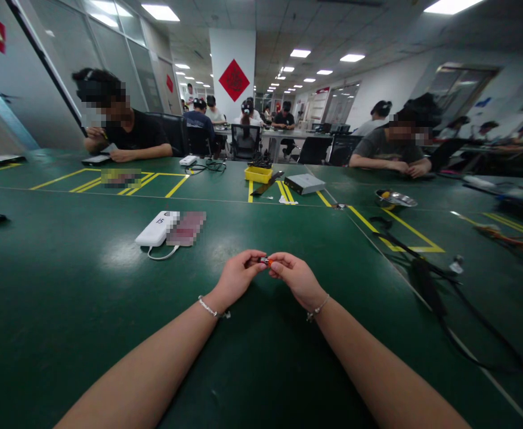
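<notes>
My left hand (238,275) and my right hand (297,277) meet above the green table, thumbs and fingertips pinched together. Between them is a small orange-and-silver piece (266,261), whose kind is too small to make out. The fingers of my left hand close on its silvery end, and those of my right hand on its orange end. Fingertips cover much of it. Left of my hands lies a white power bank (157,229) with a short white cable (164,257), beside a blurred-out flat thing (186,229).
Farther back are a yellow bin (258,174), a grey box (305,183) and a metal dish (395,199). Black cables (449,298) run along the right side of the green table (86,345). Two people (131,131) sit across it, at left and right.
</notes>
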The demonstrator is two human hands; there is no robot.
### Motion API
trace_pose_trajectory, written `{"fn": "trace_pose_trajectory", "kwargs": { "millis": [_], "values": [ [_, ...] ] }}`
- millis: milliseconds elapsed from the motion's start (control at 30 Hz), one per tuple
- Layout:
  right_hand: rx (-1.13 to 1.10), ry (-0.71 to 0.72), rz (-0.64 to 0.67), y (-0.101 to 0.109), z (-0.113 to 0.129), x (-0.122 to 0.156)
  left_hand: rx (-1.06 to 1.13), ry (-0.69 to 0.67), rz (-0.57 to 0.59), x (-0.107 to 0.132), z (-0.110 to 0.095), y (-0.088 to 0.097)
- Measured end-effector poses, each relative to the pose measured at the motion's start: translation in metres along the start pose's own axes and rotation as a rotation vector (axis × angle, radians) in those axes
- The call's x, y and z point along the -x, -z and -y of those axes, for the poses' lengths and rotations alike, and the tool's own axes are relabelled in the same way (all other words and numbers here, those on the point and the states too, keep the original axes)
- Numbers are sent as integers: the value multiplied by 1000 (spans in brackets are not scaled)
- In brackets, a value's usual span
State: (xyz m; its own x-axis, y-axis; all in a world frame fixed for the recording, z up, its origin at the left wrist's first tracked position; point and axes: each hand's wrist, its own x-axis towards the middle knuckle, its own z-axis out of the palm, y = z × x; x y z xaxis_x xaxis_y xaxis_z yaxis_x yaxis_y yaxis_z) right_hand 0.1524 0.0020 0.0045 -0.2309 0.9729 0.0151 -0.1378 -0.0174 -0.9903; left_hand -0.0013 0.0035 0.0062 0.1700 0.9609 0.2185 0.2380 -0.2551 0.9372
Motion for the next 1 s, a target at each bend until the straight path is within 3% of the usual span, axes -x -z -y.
{"fn": "trace_pose_trajectory", "kwargs": {
  "millis": [400,633,1000],
  "values": [
    [10,88,-74,0,3,1,-153,-56,-35,3,-3,-2],
    [60,68,-172,-12,3,4,-228,-102,-105,6,-5,-2],
    [-5,77,-97,-22,-6,7,-348,-163,-252,8,-5,-2]
  ]
}}
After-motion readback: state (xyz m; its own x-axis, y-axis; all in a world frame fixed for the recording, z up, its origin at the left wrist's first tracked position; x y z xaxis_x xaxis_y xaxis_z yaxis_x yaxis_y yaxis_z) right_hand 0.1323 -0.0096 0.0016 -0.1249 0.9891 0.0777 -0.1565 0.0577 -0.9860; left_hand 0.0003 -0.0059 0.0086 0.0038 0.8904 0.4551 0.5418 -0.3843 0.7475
